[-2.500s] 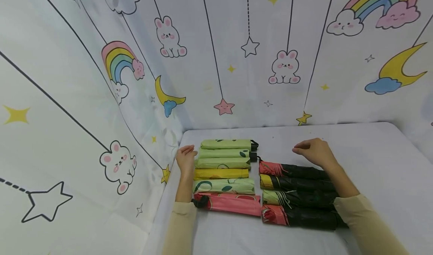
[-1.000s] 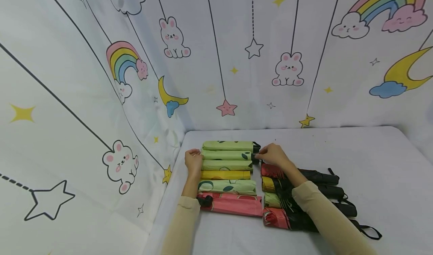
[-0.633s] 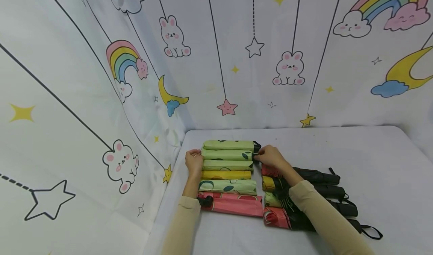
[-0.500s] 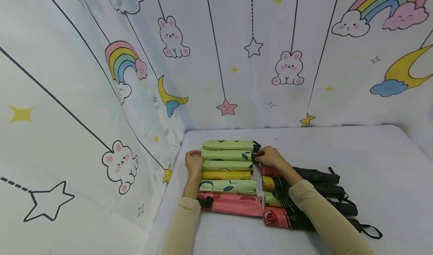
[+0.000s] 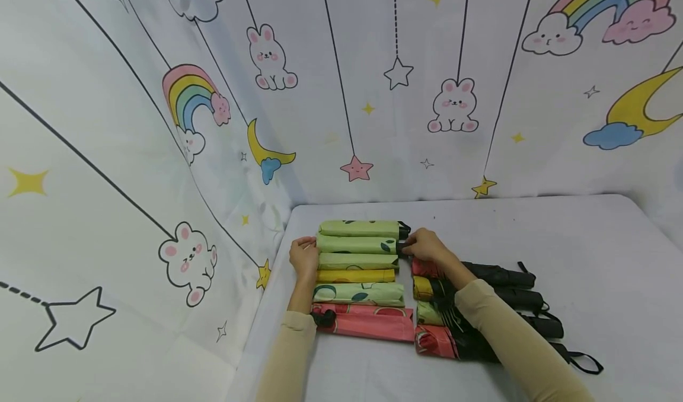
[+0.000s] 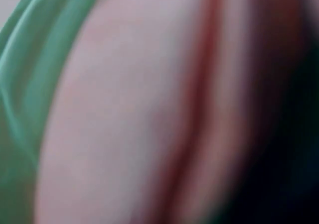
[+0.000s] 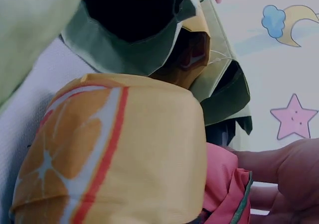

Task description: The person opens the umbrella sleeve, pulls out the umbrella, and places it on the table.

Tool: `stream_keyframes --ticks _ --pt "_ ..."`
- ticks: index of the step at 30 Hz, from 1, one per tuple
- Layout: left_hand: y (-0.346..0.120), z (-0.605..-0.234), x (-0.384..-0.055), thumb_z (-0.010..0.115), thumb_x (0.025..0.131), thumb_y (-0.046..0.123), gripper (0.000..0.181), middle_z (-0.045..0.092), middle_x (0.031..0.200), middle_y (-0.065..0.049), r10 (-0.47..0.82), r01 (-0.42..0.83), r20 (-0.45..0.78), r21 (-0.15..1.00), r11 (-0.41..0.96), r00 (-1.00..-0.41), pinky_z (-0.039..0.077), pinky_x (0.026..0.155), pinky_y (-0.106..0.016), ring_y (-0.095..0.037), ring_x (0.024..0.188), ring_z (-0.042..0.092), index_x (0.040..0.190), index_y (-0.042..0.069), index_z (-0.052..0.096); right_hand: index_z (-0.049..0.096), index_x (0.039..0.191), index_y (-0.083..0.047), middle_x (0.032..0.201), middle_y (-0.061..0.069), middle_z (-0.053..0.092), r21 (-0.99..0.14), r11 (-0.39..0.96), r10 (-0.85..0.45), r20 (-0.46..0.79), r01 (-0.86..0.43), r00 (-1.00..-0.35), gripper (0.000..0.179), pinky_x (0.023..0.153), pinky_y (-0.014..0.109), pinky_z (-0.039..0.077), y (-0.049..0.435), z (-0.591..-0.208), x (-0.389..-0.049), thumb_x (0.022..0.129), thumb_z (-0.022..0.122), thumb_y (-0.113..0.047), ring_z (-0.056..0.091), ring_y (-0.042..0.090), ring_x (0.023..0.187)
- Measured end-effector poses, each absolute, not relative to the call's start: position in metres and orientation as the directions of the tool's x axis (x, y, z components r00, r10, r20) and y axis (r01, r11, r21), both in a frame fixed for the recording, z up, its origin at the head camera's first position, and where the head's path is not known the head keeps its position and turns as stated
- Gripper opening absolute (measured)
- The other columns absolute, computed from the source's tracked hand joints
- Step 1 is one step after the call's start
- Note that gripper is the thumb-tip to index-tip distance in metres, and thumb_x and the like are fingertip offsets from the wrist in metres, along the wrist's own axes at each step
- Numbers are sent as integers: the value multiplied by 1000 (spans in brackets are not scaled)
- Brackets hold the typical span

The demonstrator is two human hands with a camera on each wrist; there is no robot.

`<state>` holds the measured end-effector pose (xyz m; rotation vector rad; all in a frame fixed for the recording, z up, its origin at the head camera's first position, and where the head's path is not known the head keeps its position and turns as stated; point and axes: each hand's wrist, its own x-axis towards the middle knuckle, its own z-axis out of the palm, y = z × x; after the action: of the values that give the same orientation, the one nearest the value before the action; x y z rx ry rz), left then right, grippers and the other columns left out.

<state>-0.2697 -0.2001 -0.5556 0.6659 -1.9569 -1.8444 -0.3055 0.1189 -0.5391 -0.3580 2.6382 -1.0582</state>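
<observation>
Several light green, yellow and pink fabric sleeves lie stacked in a row on the table's left half. The second from the back, a light green umbrella sleeve (image 5: 357,245), has a black umbrella end (image 5: 401,248) at its right mouth. My right hand (image 5: 428,248) pinches that black end. With bent fingers, my left hand (image 5: 304,259) grips the sleeve's left end. Behind it lies another light green umbrella sleeve (image 5: 358,229) with a black end. The left wrist view is mostly blurred skin beside green fabric (image 6: 37,69). In the right wrist view, the right fingers (image 7: 259,167) are partly hidden.
Several folded black umbrellas (image 5: 501,274) with red, yellow and green ends lie under and beside the right forearm. A yellow sleeve (image 5: 356,276), a leaf-print sleeve (image 5: 360,294) and a pink one (image 5: 368,322) lie nearer. White printed cloth (image 5: 405,171) stands behind the table.
Since the oldest frame my right hand has come left and down onto the black umbrella end. My left hand has moved right onto the sleeve's left end. Over the last second both hands stay nearly still.
</observation>
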Motion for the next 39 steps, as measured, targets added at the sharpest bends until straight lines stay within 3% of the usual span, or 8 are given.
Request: stream_keyframes --ticks 6,8,10,14,22,32,35,39 --pt "-201 -559 -271 66 91 -16 29 71 119 -25 -588 -65 -49 998 6 -807 61 85 -33 -37 118 69 119 -8 61 75 118 5 135 29 63 -773 633 -290 -205 -26 -935 28 57 31 44 120 -543 -307 100 69 -15 50 15 60" --pt "-201 -559 -271 66 91 -16 28 71 118 -25 -589 -65 -46 998 10 -807 61 84 -33 -38 117 69 118 -8 62 74 119 7 128 29 66 -779 627 -294 -201 -30 -934 31 60 32 49 121 -543 -307 98 73 -16 59 19 67" --pt "-201 -558 -271 66 91 -15 28 72 118 -25 -591 -68 -44 998 18 -806 61 83 -33 -38 116 69 118 -8 62 72 120 8 127 29 67 -780 625 -295 -200 -31 -934 36 68 36 55 121 -542 -307 93 79 -15 67 28 83" --pt "-202 -558 -271 65 91 -15 27 72 117 -24 -594 -71 -45 997 21 -803 61 82 -33 -37 114 70 118 -7 63 73 120 8 132 28 65 -774 632 -272 -194 -23 -943 43 82 42 60 122 -545 -307 85 86 -13 67 40 110" --pt "-202 -561 -271 66 91 -15 26 73 115 -23 -609 -81 -52 996 21 -791 61 80 -32 -36 112 71 115 -5 64 73 122 6 124 28 68 -838 545 -231 -191 36 -954 42 79 39 60 123 -546 -307 89 84 -16 67 38 106" --pt "-204 -560 -267 67 92 -14 25 73 116 -23 -621 -89 -69 996 1 -781 62 85 -36 -37 112 71 116 -6 64 61 141 2 148 29 53 -922 330 -211 -283 205 -936 58 97 46 57 118 -535 -304 96 79 -29 61 39 126" --pt "-204 -559 -267 67 91 -14 25 73 114 -24 -628 -85 -63 996 5 -776 61 82 -33 -37 110 71 114 -6 65 59 142 5 141 28 60 -937 253 -195 -294 241 -936 62 100 46 56 117 -535 -304 95 80 -29 64 38 124" --pt "-205 -560 -267 69 89 -15 27 73 115 -23 -635 -89 -69 996 0 -770 61 80 -31 -37 110 71 114 -4 65 61 139 8 123 24 72 -950 125 -174 -304 285 -936 63 97 39 58 118 -535 -304 91 84 -27 74 31 110"
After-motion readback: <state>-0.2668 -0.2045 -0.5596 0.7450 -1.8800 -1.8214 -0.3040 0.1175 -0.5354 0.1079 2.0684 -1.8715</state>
